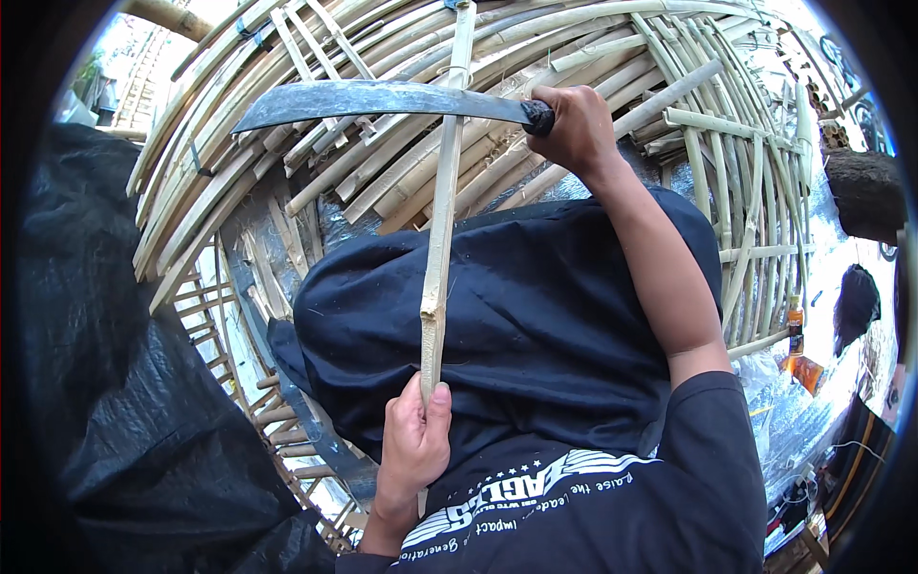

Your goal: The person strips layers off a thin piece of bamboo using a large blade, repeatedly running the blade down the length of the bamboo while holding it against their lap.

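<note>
- Bamboo strip [442, 230]: I see it lengthwise above the dark lap cloth [555, 297], left of the cloth's middle, running from near its near edge out past its far edge. One raised node shows on the lower part.
- Left hand [418, 430]: closed on the strip's near end, thumb laid along it, fingers curled around.
- Machete [382, 99]: crosses in front of the strip beyond the cloth's far edge, tip to the left. From my view I cannot tell whether blade and strip touch.
- Right hand [579, 129]: fist closed around the machete's dark handle [538, 117], beyond the cloth's far right corner; the forearm angles back over the cloth's right edge.
- Pile of split bamboo [516, 177]: fans out beyond the cloth's far edge, pieces overlapping.
- Bamboo slats [722, 124] with crosspieces: at the pile's right end.
- Black sheet [115, 383]: well left of the cloth, in folds. A bamboo lattice [287, 437] runs between them.
- Bottle [795, 325]: upright, right of the cloth, near crumpled clear plastic [760, 373].
- Dark shirt [669, 536], white print: at the cloth's near edge.
</note>
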{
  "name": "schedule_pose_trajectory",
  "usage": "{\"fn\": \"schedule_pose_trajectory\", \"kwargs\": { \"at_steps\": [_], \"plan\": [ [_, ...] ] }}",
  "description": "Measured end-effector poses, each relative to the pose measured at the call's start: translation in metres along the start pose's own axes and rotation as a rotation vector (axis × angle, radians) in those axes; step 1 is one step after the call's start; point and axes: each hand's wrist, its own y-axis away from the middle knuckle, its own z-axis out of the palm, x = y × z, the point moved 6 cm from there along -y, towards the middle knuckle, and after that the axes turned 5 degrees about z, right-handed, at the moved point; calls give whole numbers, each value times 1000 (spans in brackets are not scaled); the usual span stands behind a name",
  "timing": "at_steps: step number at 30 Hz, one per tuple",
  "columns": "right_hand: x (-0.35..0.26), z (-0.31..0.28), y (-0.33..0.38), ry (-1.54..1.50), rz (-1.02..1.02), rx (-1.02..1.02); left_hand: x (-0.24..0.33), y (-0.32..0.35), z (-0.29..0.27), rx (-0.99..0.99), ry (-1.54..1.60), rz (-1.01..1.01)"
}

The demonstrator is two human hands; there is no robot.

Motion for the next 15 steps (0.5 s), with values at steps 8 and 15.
{"fn": "schedule_pose_trajectory", "kwargs": {
  "at_steps": [8, 15],
  "plan": [
    [101, -28, -24, 9, 421, 262, -29, 34, -8, 24, 12, -196],
    [39, 4, -5, -329, 327, 129, -18, 0, -11, 132, -78, -52]
  ]
}}
